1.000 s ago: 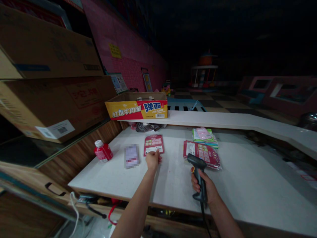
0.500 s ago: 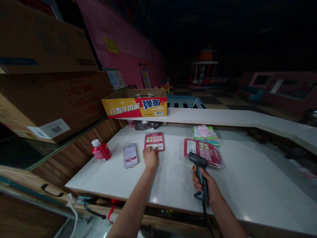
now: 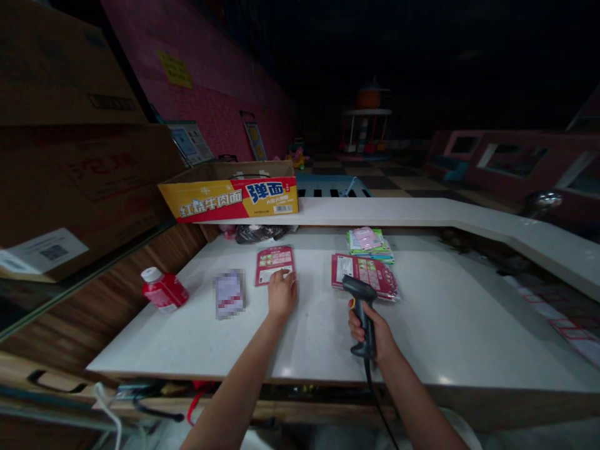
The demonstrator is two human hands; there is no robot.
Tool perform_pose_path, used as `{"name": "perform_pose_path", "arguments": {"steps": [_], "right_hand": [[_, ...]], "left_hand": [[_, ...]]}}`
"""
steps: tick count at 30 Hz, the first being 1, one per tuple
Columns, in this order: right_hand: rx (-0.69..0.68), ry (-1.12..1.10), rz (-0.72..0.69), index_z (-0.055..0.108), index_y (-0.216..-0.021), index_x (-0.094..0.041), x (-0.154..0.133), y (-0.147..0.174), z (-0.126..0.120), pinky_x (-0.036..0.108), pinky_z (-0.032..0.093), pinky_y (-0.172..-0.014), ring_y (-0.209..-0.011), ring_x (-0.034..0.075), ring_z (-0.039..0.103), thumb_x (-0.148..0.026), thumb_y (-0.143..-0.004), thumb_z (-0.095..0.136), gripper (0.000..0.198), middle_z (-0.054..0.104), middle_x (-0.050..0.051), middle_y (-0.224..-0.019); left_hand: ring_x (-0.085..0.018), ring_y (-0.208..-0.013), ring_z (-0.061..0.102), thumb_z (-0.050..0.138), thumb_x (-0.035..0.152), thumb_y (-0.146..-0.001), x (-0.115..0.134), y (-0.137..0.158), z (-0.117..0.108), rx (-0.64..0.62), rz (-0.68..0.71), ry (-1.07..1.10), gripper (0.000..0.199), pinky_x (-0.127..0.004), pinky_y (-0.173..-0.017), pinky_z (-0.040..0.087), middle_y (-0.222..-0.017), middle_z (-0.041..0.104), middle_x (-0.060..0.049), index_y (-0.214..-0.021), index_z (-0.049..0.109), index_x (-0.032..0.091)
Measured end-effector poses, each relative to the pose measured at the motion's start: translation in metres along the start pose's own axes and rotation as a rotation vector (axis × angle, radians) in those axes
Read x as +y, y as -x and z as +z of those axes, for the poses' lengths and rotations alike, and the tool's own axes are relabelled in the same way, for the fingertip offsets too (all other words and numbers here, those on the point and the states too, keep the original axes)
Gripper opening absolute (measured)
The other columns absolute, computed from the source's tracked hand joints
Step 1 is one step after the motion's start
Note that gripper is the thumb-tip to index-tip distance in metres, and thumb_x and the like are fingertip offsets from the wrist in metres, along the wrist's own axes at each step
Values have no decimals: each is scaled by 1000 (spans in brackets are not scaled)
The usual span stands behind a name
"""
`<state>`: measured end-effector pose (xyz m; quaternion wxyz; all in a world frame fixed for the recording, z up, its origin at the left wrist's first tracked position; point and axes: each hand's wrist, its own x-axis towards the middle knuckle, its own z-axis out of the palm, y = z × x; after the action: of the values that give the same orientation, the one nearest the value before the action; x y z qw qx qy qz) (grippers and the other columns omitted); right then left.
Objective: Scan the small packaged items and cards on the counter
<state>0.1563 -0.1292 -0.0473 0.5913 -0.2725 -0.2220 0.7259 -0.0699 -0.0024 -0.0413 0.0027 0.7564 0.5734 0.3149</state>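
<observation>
While a black barcode scanner point(image 3: 360, 289) is held by its handle in the right hand point(image 3: 372, 328), with the fingers wrapped around it, the lower right part of a flat red packet point(image 3: 273, 256) is covered by the left hand point(image 3: 282, 294); whether the packet is pinched or merely touched cannot be told. It is laid on the white counter point(image 3: 319, 331), between a pixelated pale item point(image 3: 229, 294) and a stack of red packets point(image 3: 382, 276), partly hidden by the scanner. Behind that stack, green packets point(image 3: 383, 245) are topped by a pink one point(image 3: 367, 238). A red bottle point(image 3: 165, 292) is placed toward the left, and a yellow-and-red carton point(image 3: 234, 198) is set on the raised ledge point(image 3: 375, 210).
</observation>
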Motion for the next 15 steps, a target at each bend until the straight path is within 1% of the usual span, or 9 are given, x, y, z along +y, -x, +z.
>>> {"name": "perform_pose_path", "arguments": {"steps": [3,5,7,8,10,12,13,15], "right_hand": [[41,-23,-55,60,-89,-19,-1,1,0,15,29,-36,-39,6,38,-47,-73,75,35,50,-7,-55],[52,-49,-73,60,-89,-19,-2,0,-1,15,29,-35,-40,6,39,-46,-73,75,35,50,-7,-55],[54,-72,-65,60,-88,-18,-1,-1,-3,15,30,-35,-40,6,40,-47,-71,76,37,51,-6,-54],[53,-79,-56,60,-87,-17,0,-2,-4,15,30,-35,-39,6,40,-47,-70,77,38,50,-6,-54],[50,-84,-44,59,-87,-17,2,-4,-7,16,30,-34,-39,6,40,-48,-68,78,41,50,-7,-54],[48,-88,-47,59,-87,-18,4,-6,-9,16,30,-34,-38,6,40,-49,-68,78,42,50,-7,-53],[48,-90,-50,59,-88,-18,4,-7,-10,16,31,-34,-38,6,40,-50,-68,78,41,50,-7,-53],[50,-90,-51,59,-87,-18,5,-7,-11,16,31,-34,-39,6,40,-49,-71,76,39,50,-7,-54]], "left_hand": [[-26,-97,61,52,19,-84,31,-11,12,-89,25,171,28,-37,-92,44,-101,68,-13,-106,69,15],[-22,-86,64,54,19,-84,56,-23,21,-141,-50,262,23,-32,-81,47,-92,70,-11,-101,69,16],[-22,-84,65,59,26,-83,79,-37,28,-173,-150,284,19,-30,-76,46,-87,70,-10,-97,67,16],[-22,-86,65,65,32,-80,89,-43,31,-200,-199,276,24,-29,-75,45,-86,70,-10,-98,65,16],[-24,-91,66,78,41,-68,104,-54,36,-270,-285,221,46,-28,-74,45,-93,70,-11,-103,61,15],[-25,-96,65,85,44,-56,110,-62,39,-344,-344,168,64,-27,-73,45,-102,69,-13,-106,57,15],[-25,-98,65,87,43,-54,110,-65,41,-366,-365,155,67,-26,-73,45,-105,69,-13,-106,56,15],[-24,-99,65,88,40,-52,106,-69,43,-370,-382,165,63,-25,-73,45,-106,69,-12,-101,57,16]]}}
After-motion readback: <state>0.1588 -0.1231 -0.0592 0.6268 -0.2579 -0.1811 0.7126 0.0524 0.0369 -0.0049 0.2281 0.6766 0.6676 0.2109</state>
